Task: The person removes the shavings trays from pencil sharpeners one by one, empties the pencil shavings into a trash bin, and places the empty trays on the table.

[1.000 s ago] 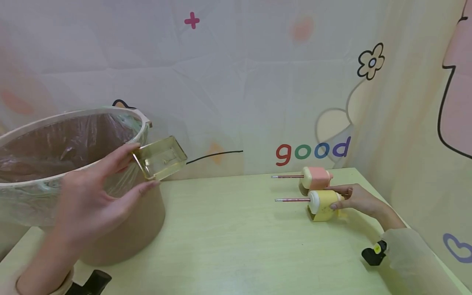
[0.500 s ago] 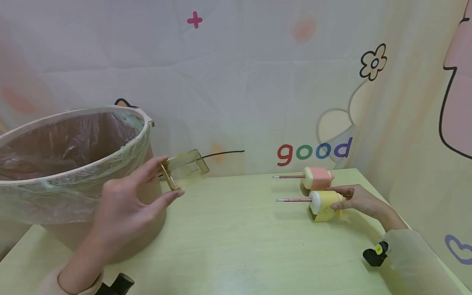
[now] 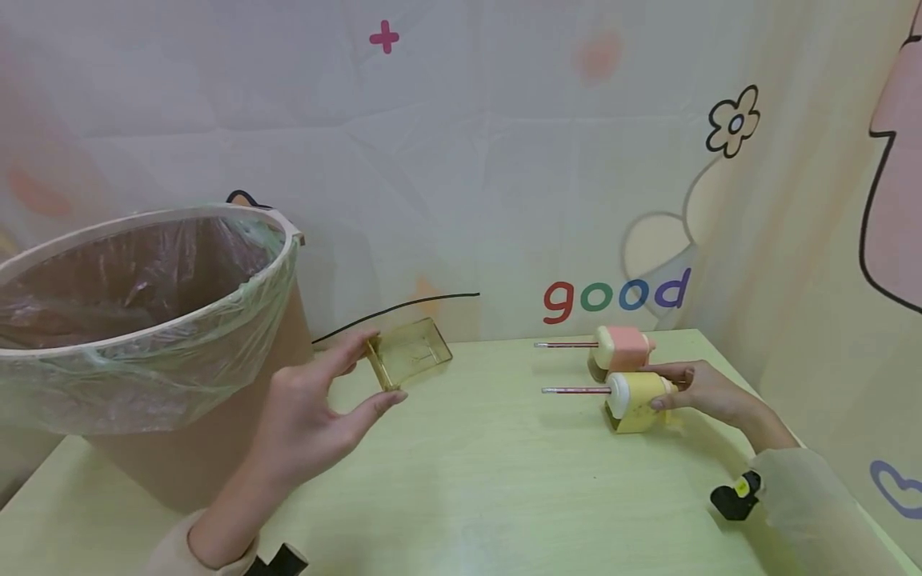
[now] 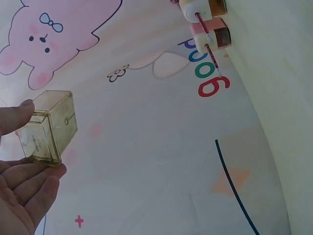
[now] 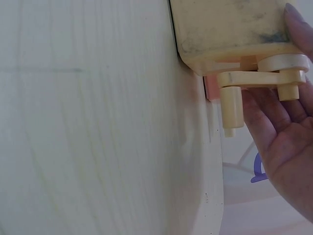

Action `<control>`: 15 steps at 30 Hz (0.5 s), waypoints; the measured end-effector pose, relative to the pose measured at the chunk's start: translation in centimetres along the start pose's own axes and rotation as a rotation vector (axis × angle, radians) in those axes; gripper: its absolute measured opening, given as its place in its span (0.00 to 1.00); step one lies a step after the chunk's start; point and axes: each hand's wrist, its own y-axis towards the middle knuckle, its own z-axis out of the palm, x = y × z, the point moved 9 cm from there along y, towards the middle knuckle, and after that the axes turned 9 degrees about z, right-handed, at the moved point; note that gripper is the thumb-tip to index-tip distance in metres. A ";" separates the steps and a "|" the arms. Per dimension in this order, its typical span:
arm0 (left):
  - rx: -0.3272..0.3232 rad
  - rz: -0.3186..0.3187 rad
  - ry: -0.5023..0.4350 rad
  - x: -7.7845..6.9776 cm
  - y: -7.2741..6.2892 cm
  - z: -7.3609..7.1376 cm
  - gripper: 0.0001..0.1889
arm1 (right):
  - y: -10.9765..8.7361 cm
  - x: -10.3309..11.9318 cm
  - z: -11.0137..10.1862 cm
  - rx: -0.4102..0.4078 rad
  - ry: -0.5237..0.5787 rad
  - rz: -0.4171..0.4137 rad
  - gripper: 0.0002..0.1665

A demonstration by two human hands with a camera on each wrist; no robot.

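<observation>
Now farther from the lined bin (image 3: 180, 460), left hand (image 3: 317, 424) pinching a clear yellow box (image 3: 414, 350), right hand (image 3: 709, 398) gripping a yellow sharpener (image 3: 635, 402), pale table (image 3: 468, 472), cartoon-printed backdrop (image 3: 446, 176).

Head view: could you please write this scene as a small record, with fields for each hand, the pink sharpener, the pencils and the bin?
Left hand: pinches a see-through yellowish box at one end, between thumb and fingers
Right hand: grips the yellow sharpener
Pink sharpener: just behind the yellow one
Pencils: one sticks out of each sharpener, toward the picture's left
Bin: lined with a plastic bag, at the table's left side
</observation>
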 end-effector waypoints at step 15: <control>0.077 -0.042 -0.104 -0.3 -1.3 5.7 0.29 | -0.1 0.0 0.0 0.000 -0.010 0.015 0.38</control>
